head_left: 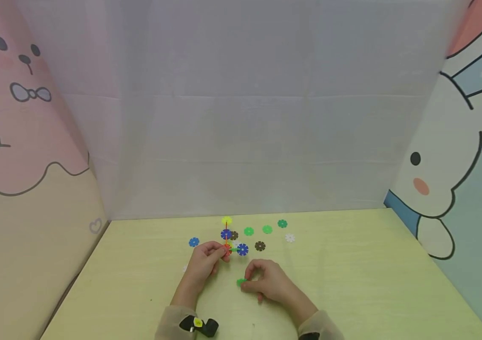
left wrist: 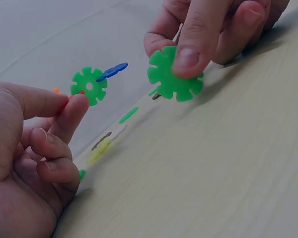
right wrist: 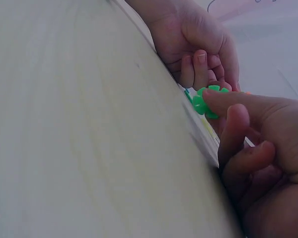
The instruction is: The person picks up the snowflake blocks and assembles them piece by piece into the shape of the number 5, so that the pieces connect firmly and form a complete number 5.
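Left hand (head_left: 203,260) pinches disc chain (head_left: 226,234); right hand (head_left: 270,282), nearer, pinches green disc (left wrist: 161,74). Loose discs (head_left: 267,229) on table (head_left: 373,274), far side.

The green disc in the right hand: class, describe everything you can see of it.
The green disc is flat, round and bright, notched around its rim, and looks like plastic. The right hand pinches it, thumb over its middle. It appears lifted off the table, its broad face showing in the left wrist view; no other piece looks joined to it.

The left hand (head_left: 204,259) extends farther forward than the right hand (head_left: 270,279), both pinching with bent fingers.
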Demonstrator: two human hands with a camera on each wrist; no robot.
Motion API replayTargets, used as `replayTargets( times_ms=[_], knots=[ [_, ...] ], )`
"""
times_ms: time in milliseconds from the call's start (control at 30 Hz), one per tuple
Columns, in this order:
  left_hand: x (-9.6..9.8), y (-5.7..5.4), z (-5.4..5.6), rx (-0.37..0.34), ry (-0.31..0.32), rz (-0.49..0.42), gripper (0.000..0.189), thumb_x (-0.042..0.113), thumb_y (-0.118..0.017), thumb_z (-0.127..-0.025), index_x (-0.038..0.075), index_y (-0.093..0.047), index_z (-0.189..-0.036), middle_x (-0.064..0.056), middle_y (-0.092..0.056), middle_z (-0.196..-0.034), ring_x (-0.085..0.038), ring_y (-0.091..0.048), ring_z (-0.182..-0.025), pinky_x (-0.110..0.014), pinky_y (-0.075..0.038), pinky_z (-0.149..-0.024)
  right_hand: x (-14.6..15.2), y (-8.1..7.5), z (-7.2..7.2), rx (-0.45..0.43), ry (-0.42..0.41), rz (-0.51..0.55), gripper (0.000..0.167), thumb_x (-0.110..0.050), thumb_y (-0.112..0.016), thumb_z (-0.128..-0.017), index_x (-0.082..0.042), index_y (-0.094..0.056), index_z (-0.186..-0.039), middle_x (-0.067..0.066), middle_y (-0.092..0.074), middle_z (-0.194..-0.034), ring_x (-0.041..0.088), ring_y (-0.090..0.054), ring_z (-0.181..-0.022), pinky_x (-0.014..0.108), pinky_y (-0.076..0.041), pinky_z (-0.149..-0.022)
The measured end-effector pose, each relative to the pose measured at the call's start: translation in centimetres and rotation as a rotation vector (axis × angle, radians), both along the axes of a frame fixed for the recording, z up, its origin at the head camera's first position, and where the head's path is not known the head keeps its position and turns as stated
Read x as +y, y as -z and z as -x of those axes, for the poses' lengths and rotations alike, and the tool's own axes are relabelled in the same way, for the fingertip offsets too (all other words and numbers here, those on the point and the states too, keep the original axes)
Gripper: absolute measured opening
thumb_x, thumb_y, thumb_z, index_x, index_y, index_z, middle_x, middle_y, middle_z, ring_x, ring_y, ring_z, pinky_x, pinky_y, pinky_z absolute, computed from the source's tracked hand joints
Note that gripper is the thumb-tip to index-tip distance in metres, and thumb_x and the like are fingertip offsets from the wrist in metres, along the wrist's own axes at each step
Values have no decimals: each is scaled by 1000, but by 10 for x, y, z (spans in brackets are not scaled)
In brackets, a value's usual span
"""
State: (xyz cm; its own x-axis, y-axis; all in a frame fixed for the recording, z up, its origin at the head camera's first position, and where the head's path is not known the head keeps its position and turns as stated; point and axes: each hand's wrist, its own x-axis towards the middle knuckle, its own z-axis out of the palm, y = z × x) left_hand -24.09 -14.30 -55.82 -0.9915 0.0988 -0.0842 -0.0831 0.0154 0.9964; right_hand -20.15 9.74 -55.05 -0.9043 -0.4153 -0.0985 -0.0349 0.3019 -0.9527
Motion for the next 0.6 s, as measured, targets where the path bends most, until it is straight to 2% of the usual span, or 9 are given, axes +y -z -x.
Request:
replayTargets(
  times_ms=[100, 267, 433, 600],
  knots=[
    [0, 0, 0, 0, -1, 6, 16, 14, -71, -107, -2, -72, -101, -7, -76, -82, -7, -39, -48, -21, -33, -45, 4, -1, 3, 3, 4, 38, 19, -16, -90, -91, -12, -73, -97, 0, -73, -89, 13, -64, -54, 23, -46, -49],
    [0, -1, -1, 0, -1, 7, 15, 13, -70, -107, -2, -72, -101, -8, -76, -82, -7, -39, -48, -21, -34, -46, 14, -5, 9, 10, 46, 96, 18, -15, -86, -96, -3, -81, -109, 5, -79, -91, 15, -69, -72, 24, -54, -60],
    [1, -2, -1, 2, -9, 3, 15, 12, -70, -107, -1, -72, -102, -8, -76, -83, -7, -39, -49, -22, -35, -46, 28, -10, 15, 29, 113, 135, 18, -13, -82, -99, -1, -81, -112, 8, -82, -105, 20, -75, -89, 27, -62, -78],
    [2, -4, -1, 6, -10, -7, 17, 14, -71, -107, -1, -72, -102, -8, -76, -84, -7, -39, -49, -22, -35, -46, 40, -12, 20, 49, 173, 117, 18, -15, -80, -101, -2, -81, -112, 8, -81, -102, 20, -76, -89, 29, -62, -80]
  ],
)
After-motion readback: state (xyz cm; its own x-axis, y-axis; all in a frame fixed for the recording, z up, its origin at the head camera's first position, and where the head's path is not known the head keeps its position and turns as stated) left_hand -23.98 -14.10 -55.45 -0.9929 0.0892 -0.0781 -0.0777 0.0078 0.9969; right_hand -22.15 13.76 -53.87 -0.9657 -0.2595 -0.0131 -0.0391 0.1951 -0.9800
